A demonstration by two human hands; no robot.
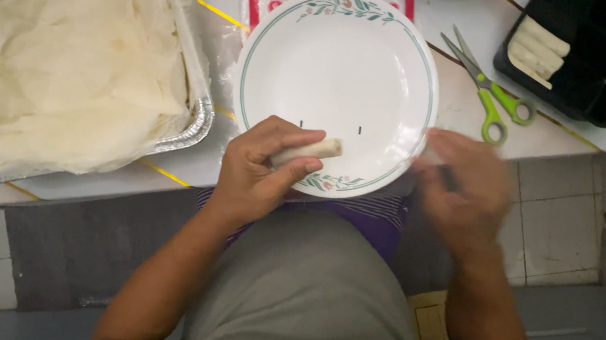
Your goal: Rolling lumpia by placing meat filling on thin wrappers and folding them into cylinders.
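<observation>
1. A rolled wrapper is gripped by the left hand over the white plate's lower rim, frame centre.
2. The right hand is blurred at the plate's right edge; its finger spread cannot be told.
3. Green scissors are seen upper right.

Single view: head-worn camera, looking steeply down over the person's torso at the near edge of a tiled counter. Close range; a white plate sits mid-frame, a foil tray cropped at left, floor visible at right. No second view to overlap.
</observation>
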